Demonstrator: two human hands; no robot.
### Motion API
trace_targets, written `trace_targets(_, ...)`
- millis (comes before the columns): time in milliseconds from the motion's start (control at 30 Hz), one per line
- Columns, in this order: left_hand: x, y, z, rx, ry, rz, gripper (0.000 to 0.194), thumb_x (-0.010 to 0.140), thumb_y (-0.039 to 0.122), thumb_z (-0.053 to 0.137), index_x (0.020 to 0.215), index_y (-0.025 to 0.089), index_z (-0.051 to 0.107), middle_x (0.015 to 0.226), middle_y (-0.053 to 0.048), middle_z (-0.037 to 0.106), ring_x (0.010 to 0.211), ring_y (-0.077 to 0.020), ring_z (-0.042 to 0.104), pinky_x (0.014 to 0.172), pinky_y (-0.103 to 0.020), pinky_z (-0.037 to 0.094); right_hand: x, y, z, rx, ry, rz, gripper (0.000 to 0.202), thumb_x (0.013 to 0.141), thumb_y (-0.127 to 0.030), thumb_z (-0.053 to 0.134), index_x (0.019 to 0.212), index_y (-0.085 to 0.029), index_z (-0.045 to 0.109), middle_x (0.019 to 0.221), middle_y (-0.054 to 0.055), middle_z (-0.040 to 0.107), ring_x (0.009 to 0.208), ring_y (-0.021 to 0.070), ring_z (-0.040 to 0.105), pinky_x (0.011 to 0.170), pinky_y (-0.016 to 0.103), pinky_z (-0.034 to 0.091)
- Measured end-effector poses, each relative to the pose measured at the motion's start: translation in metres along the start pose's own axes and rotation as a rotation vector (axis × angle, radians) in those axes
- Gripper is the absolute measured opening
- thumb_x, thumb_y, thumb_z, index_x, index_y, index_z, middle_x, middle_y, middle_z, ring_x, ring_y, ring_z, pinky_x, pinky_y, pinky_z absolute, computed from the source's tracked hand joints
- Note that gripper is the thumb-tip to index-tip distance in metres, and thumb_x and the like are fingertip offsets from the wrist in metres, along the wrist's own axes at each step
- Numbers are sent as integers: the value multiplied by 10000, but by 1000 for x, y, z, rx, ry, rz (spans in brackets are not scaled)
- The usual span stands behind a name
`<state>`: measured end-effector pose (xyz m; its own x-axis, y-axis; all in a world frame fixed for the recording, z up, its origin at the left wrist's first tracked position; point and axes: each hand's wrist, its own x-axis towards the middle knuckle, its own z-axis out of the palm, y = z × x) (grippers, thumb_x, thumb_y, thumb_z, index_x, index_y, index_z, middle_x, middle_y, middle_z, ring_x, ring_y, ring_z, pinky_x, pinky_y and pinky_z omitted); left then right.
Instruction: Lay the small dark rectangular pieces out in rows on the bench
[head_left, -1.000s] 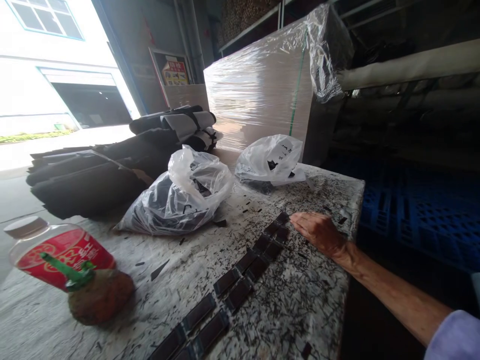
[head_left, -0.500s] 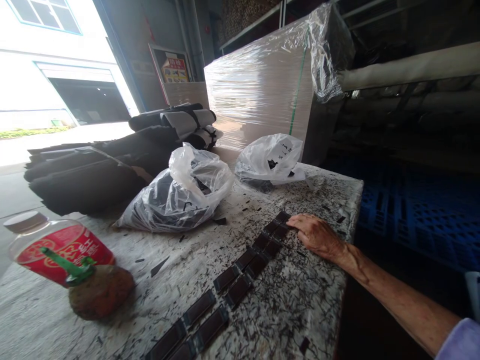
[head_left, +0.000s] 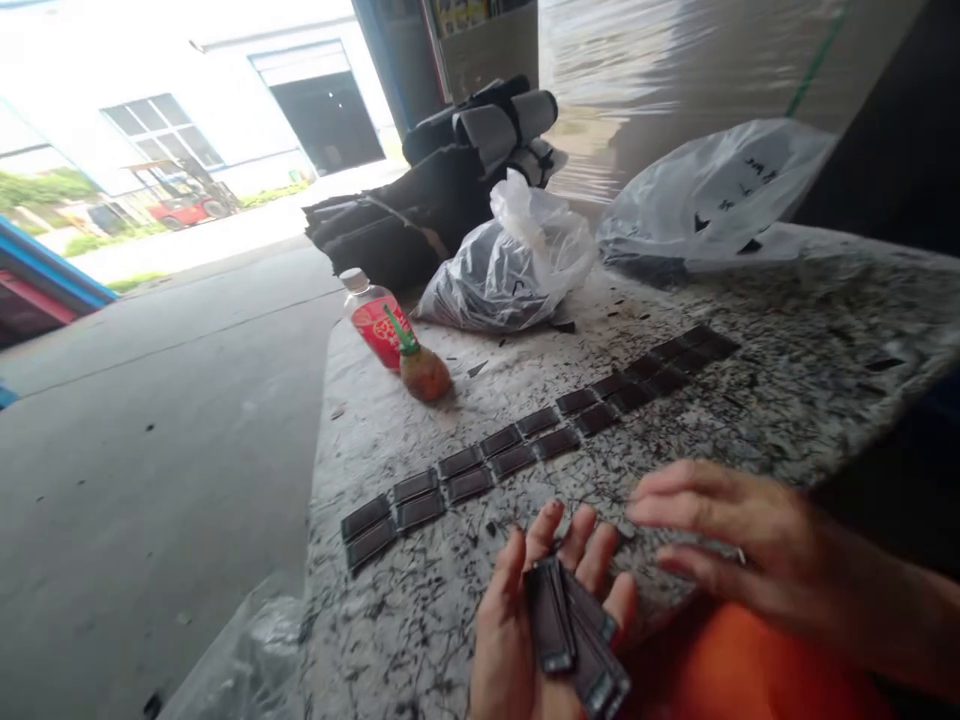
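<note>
My left hand point(head_left: 517, 640) is palm up at the bottom middle, its fingers curled loosely round a small stack of dark rectangular pieces point(head_left: 574, 635). To its right, my right hand point(head_left: 720, 520) hovers by the table's near edge, slightly blurred, with fingers apart and nothing visible between them. Beyond both hands, a double row of similar dark pieces point(head_left: 514, 458) runs diagonally over the scrap-strewn table point(head_left: 420, 640).
A red-labelled bottle point(head_left: 379, 325) and a brown round pot point(head_left: 425, 375) with a green spout stand at the left. Behind lie two plastic bags point(head_left: 499, 275), point(head_left: 712, 190) and stacked dark rolls point(head_left: 397, 225). Clear plastic point(head_left: 247, 650) hangs at lower left.
The view has swung left and down. My right hand has left the far end of the rows and come back near me. My left hand has come into view holding dark pieces.
</note>
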<state>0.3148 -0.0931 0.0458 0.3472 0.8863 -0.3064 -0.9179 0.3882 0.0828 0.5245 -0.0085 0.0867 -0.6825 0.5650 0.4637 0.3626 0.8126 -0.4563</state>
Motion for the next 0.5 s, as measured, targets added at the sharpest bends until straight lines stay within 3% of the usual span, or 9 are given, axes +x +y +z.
trace_targets(67,-3,-4,2,-18,20,40,328,915,351,393,1083,185,620,1197,-96,609,1182,-230,490,1033,-429,325,2,-33,13,115,-93,-57,228,866,-264,542,1092,-243,564,1063,54,625,982,166,601,840,232,498)
trace_targets(133,-7,-7,4,-17,25,109,345,921,322,365,1056,158,637,1167,-119,625,1174,-248,496,1058,-431,285,5,-52,24,193,-118,-97,253,853,-305,561,1091,-222,566,1022,62,626,929,167,607,819,237,500)
trace_targets(267,-19,-8,3,-96,33,136,290,868,324,468,1024,174,660,1121,-97,652,1136,-256,528,1048,-411,305,11,-64,42,215,-102,-166,203,835,-262,587,1033,-216,598,895,43,617,824,161,594,746,264,484)
trace_targets(367,-29,-5,-5,-110,13,165,253,849,303,509,1012,199,671,1107,-78,660,1091,-237,565,1014,-378,352,15,-73,54,169,-42,-242,135,841,-247,574,963,-210,618,794,29,603,678,146,564,607,267,444)
trace_targets(500,-48,1,-14,-107,25,259,231,836,258,523,983,187,686,1069,-86,673,1042,-221,596,998,-333,367,26,-88,66,165,-42,-339,213,943,-238,403,937,-206,614,701,9,591,607,126,550,549,264,391)
